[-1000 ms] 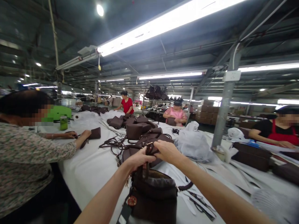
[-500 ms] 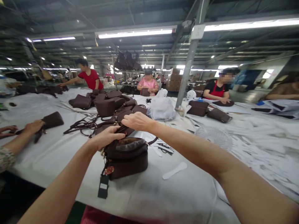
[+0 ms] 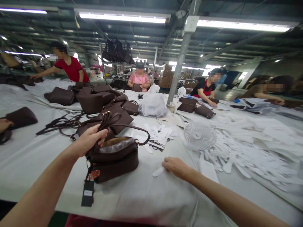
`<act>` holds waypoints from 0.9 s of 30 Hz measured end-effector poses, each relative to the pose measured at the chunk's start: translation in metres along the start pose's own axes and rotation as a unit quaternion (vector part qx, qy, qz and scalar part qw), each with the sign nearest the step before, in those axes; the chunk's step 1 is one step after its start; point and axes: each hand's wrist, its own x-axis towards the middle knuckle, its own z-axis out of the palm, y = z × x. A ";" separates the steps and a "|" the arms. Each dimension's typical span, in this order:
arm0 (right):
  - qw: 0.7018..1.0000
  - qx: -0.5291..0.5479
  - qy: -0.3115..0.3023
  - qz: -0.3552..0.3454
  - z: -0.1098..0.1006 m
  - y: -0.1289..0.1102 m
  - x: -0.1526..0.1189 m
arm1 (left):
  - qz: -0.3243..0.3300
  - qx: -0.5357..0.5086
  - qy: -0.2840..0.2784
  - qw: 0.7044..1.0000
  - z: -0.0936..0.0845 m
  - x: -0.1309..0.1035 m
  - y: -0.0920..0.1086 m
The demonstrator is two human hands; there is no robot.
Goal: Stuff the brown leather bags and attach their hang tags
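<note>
My left hand (image 3: 91, 138) is closed round the gathered dark strap of a brown handbag (image 3: 118, 165). The bag stands upright with its top open, showing a tan lining and clear plastic inside. A black tag (image 3: 87, 193) and a red round charm (image 3: 94, 174) hang at its left side. To the right of the bag, my right hand (image 3: 175, 166) has its fingers pinched on the end of a white paper strip (image 3: 158, 171) lying on the table.
Brown bags (image 3: 90, 101) are piled behind, with a plastic bundle (image 3: 152, 105) beside them. A round fan (image 3: 200, 135) and many white strips (image 3: 248, 151) lie to the right. A metal post (image 3: 181, 56) rises from the table (image 3: 142, 201). Several people work around it.
My right hand has left the strap and moved right and down to the white strip. My left hand now holds the strap raised. The view has shifted, moving the scene leftward.
</note>
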 end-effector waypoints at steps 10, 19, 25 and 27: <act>0.964 0.264 0.007 -0.014 0.005 0.023 0.019 | -0.017 -0.040 0.015 0.999 -0.002 -0.004 -0.002; 0.779 0.622 0.070 0.042 0.024 0.017 0.020 | -0.020 -0.037 0.015 0.999 -0.001 -0.007 -0.002; 0.811 0.563 0.121 0.097 0.031 0.032 0.037 | -0.022 -0.043 0.020 0.999 -0.004 -0.007 -0.004; 0.831 0.528 0.133 0.112 0.033 0.037 0.043 | -0.020 -0.046 0.023 0.998 -0.004 -0.007 -0.004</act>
